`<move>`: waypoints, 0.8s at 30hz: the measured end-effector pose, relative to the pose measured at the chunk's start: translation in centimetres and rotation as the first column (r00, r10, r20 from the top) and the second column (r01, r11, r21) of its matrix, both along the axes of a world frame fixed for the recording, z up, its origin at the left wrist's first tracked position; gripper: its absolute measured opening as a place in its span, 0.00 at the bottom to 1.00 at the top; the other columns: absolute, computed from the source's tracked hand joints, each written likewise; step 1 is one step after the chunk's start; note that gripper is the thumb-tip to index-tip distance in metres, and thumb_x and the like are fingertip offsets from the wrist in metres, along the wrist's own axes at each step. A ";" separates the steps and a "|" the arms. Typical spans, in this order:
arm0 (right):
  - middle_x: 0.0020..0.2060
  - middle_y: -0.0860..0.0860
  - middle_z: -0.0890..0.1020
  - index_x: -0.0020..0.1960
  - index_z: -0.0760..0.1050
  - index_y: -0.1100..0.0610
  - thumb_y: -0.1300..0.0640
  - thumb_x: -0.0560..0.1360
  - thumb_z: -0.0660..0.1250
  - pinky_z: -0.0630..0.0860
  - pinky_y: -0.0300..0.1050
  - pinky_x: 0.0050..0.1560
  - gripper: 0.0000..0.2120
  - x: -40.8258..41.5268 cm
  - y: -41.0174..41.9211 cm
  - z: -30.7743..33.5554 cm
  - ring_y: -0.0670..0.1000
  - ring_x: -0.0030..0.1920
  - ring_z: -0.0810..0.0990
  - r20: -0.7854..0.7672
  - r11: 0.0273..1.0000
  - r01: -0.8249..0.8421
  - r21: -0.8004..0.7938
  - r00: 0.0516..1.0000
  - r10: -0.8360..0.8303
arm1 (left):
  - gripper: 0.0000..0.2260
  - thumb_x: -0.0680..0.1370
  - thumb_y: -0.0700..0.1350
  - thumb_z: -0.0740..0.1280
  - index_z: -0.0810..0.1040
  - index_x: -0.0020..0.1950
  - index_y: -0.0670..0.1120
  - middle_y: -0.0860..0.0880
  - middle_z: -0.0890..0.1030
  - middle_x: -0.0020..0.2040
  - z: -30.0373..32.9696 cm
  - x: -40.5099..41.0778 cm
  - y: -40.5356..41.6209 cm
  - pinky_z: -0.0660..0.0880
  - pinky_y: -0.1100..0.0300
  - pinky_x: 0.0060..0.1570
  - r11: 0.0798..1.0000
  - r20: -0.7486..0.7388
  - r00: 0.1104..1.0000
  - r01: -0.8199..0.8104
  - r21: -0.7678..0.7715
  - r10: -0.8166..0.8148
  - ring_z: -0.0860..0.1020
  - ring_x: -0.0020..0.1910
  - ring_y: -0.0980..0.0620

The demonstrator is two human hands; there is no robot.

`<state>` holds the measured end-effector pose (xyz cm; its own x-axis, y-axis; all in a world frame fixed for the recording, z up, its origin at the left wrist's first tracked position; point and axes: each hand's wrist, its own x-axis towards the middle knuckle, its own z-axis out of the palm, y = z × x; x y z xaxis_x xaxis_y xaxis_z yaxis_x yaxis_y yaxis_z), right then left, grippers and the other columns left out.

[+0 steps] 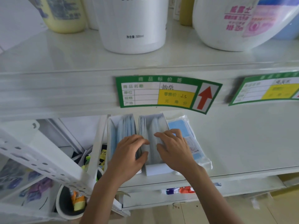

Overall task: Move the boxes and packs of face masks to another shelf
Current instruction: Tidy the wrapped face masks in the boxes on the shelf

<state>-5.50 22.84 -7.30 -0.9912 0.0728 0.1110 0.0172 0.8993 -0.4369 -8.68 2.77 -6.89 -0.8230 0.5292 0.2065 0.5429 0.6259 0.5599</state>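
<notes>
Where both hands grip the right mask box (159, 126), bare shelf (242, 135) rightward

Upper shelf: glossy white shelf board (48, 50) carrying a white tub labelled body lotion (132, 25), a pale yellow bottle (61, 15) and a round white jug with pink print (229, 21).
Shelf edge: ribbed white rail (56, 92) bearing a green-bordered price tag with a yellow panel and red arrow (166, 92); a second, blurred tag (265, 91) to its right.
Lower shelf: smooth white surface (242, 139).
Left side: white perforated upright (40, 160); beyond it, a dark-lined white bin (68, 202).
Floor: pale beige tiles (210, 214).
Light: soft, even daylight.
</notes>
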 end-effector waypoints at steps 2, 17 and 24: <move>0.63 0.44 0.79 0.70 0.73 0.47 0.43 0.79 0.63 0.71 0.54 0.63 0.21 0.1 -0.2 -0.1 0.51 0.70 0.61 -0.029 1.000 0.020 -0.010 0.999 -0.020 | 0.13 0.79 0.53 0.65 0.79 0.62 0.56 0.63 0.73 0.58 -0.1 0.0 0.0 0.69 0.57 0.65 1.000 -0.007 1.000 -0.009 -0.024 0.009 0.70 0.62 0.61; 0.46 0.40 0.82 0.66 0.75 0.43 0.56 0.74 0.69 0.76 0.36 0.41 0.21 0.4 -2.5 1.4 0.42 0.39 0.81 -0.151 0.919 0.074 -0.388 0.978 -0.143 | 0.21 0.81 0.59 0.56 0.76 0.68 0.53 0.55 0.74 0.62 0.3 0.2 0.9 0.68 0.50 0.68 0.993 -0.035 0.999 -0.042 -0.106 0.039 0.72 0.63 0.52; 0.40 0.41 0.81 0.61 0.80 0.44 0.50 0.76 0.74 0.73 0.26 0.34 0.14 0.0 -0.2 1.3 0.38 0.35 0.81 -0.076 0.846 0.165 -0.507 0.969 -0.235 | 0.29 0.79 0.48 0.60 0.56 0.79 0.59 0.57 0.61 0.80 0.0 1.0 2.2 0.48 0.38 0.78 0.973 -0.123 0.991 0.025 -0.228 -0.054 0.59 0.79 0.49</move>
<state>-5.47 22.60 -6.03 -0.9279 0.3478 0.1341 0.0851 0.5479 -0.8322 -7.64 4.96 -6.88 -0.7749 0.6059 0.1799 0.6277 0.7044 0.3314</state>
